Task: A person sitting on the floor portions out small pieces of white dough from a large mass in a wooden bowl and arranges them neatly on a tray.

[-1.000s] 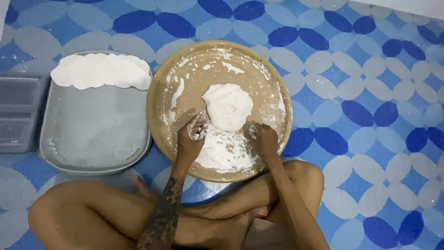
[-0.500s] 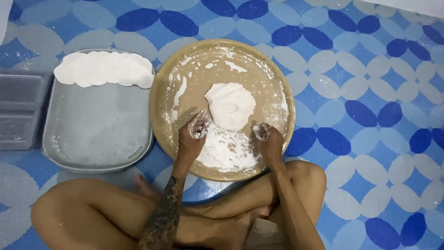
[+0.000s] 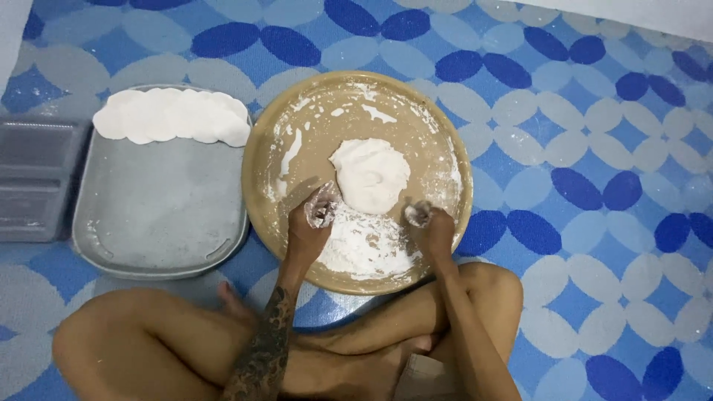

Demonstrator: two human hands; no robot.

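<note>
White dough lump (image 3: 370,174) lying in the middle of the round wooden tray (image 3: 356,96), flattened and dimpled, untouched for now. Just near of it a floury smear across the tray's near half. Left hand (image 3: 310,226) at the lump's near-left edge, fingers (image 3: 323,210) curled in and caked with dough, pinching what looks like a small piece; close beside the lump but apart from it. Right hand (image 3: 429,226) at the near-right edge, fingers (image 3: 417,214) bunched shut on a small sticky bit, also clear of the lump.

Compared with a second ago: both hands drawn slightly nearer and apart, off the lump rather than pressed against it; lump itself unmoved. Reads as a pause between presses, bits of dough being rubbed off the fingertips.

Further left, a grey metal tray (image 3: 160,215) on the floor with a row of flat white rounds (image 3: 172,116) along its far edge. Beyond that, a grey plastic container (image 3: 33,178). Underneath everything, a blue patterned floor mat (image 3: 594,148). Crossed bare legs (image 3: 148,349) at the near edge.
</note>
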